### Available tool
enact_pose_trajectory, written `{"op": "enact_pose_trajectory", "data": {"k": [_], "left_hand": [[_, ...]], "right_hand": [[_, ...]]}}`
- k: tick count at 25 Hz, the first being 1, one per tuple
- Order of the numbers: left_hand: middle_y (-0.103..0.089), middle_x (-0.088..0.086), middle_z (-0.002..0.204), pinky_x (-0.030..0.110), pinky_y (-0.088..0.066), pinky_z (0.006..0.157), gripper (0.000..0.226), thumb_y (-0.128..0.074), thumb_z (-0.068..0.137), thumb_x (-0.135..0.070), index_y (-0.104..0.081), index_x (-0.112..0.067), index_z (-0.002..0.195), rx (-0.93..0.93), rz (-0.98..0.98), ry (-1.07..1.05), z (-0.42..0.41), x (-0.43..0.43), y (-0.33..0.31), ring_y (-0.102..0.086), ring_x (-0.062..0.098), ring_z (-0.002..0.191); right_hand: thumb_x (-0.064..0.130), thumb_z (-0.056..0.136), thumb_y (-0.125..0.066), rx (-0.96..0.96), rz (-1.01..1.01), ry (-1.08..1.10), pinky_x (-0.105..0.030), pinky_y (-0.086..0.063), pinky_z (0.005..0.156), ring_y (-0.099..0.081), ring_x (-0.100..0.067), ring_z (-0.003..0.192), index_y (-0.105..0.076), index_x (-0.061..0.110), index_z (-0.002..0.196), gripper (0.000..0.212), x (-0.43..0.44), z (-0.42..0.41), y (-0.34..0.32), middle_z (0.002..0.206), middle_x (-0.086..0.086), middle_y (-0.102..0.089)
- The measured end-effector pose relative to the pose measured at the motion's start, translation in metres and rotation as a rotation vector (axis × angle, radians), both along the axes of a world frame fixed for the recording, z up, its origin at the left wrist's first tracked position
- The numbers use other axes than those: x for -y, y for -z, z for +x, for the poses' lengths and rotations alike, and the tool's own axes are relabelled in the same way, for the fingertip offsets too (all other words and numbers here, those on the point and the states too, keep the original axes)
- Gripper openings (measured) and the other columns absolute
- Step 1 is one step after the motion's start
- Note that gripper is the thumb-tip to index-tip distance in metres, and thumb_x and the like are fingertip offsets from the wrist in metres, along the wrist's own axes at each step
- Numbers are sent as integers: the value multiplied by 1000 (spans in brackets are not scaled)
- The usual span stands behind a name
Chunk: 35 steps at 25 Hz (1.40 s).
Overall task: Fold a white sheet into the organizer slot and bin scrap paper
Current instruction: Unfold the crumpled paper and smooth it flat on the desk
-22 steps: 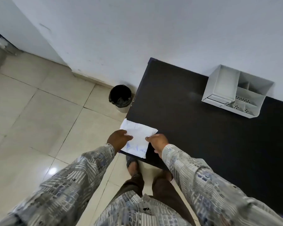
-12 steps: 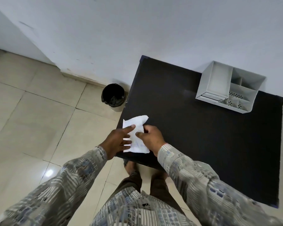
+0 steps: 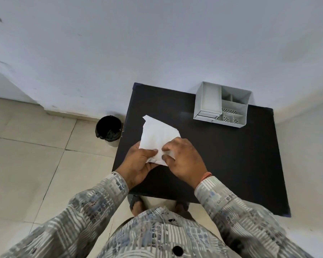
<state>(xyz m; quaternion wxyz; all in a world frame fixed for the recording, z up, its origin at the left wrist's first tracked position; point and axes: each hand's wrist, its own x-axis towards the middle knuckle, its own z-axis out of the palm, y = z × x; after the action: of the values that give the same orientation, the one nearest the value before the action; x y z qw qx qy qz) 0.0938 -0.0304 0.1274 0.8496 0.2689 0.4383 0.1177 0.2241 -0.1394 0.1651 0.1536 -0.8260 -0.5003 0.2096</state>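
A white sheet (image 3: 158,135), creased and partly folded, is held above the left part of the black table (image 3: 231,155). My left hand (image 3: 138,164) grips its near left edge from below. My right hand (image 3: 183,161) pinches the near right part, fingers curled onto the paper. The sheet's far corner points toward the wall. A grey organizer (image 3: 222,105) with several slots stands at the table's back right. A black-lined bin (image 3: 109,130) sits on the floor left of the table.
A white wall runs behind the table and bin. Pale floor tiles (image 3: 35,164) spread to the left. My feet show under the table's near edge.
The sheet has been lifted and turned, now held higher and further over the table. Both hands came closer together on its near end. The camera view tilted up.
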Motion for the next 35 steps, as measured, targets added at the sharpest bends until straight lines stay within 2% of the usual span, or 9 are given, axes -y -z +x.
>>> {"op": "enact_pose_trajectory", "data": {"k": [5, 8, 12, 14, 17, 20, 22, 26, 35], "left_hand": [[-78, 9, 113, 46, -68, 82, 32, -52, 104, 6, -67, -18, 119, -21, 78, -35, 13, 29, -30, -74, 33, 107], [-73, 14, 118, 46, -66, 81, 32, -50, 103, 9, -65, -12, 121, -73, 62, -102, 26, 39, -40, -72, 35, 106], [-74, 20, 128, 47, -66, 85, 35, -56, 104, -1, -61, -5, 138, -111, 102, -79, 38, 56, -48, -73, 39, 113], [-78, 19, 123, 53, -62, 95, 37, -59, 106, -29, -66, -7, 135, -83, 115, -40, 42, 71, -55, -75, 37, 112], [-79, 8, 116, 50, -58, 98, 50, -54, 103, -58, -72, -16, 122, -250, 294, -87, 38, 81, -49, -74, 31, 112], [-78, 5, 112, 41, -62, 89, 30, -61, 105, -40, -71, -14, 115, -423, 433, -45, 18, 68, -35, -75, 30, 109], [-82, 11, 111, 41, -65, 84, 25, -64, 105, -30, -76, -11, 116, -406, 349, 83, 5, 60, -28, -78, 33, 104], [-84, 4, 92, 31, -67, 69, 8, -78, 94, -19, -81, -13, 99, -576, 605, 207, -7, 37, -18, -82, 28, 90], [-84, 8, 79, 27, -63, 60, 16, -89, 83, -10, -81, 0, 91, -684, 549, 403, -18, -29, 5, -82, 21, 71]], "right_hand": [[28, 98, -70, -68, -2, -55, -39, -53, 100, -60, -17, 108, -71, 23, 100, 5, 28, 17, -25, 111, 3, -68], [31, 96, -71, -261, 78, -135, -31, -50, 102, -63, -11, 116, -68, 24, 101, 9, 58, 31, -43, 124, 5, -71], [39, 90, -76, -135, -15, -119, -32, -39, 120, -44, -16, 146, -47, 27, 152, 70, 72, 37, -41, 162, 4, -46], [22, 92, -72, -172, 48, -92, -37, -46, 117, -56, -24, 139, -52, 23, 152, 63, 67, 39, -26, 154, -4, -57], [7, 98, -61, -621, 212, 291, -48, -60, 100, -73, -33, 112, -75, 17, 119, 28, 70, 59, -9, 118, -12, -78], [-2, 104, -56, -1473, 234, 562, -53, -61, 98, -76, -34, 113, -73, 8, 123, 28, 89, 77, 5, 124, -17, -78], [-5, 103, -54, -1720, 191, 586, -53, -61, 97, -77, -33, 111, -67, 4, 133, 34, 97, 83, 23, 129, -19, -76], [-1, 102, -56, -1759, 37, 743, -61, -55, 105, -73, -40, 119, -63, 6, 139, 39, 88, 78, 87, 133, -20, -74], [2, 99, -64, -1762, -118, 896, -60, -52, 110, -70, -39, 124, -64, 8, 138, 40, 35, 25, 159, 130, -18, -76]]}}
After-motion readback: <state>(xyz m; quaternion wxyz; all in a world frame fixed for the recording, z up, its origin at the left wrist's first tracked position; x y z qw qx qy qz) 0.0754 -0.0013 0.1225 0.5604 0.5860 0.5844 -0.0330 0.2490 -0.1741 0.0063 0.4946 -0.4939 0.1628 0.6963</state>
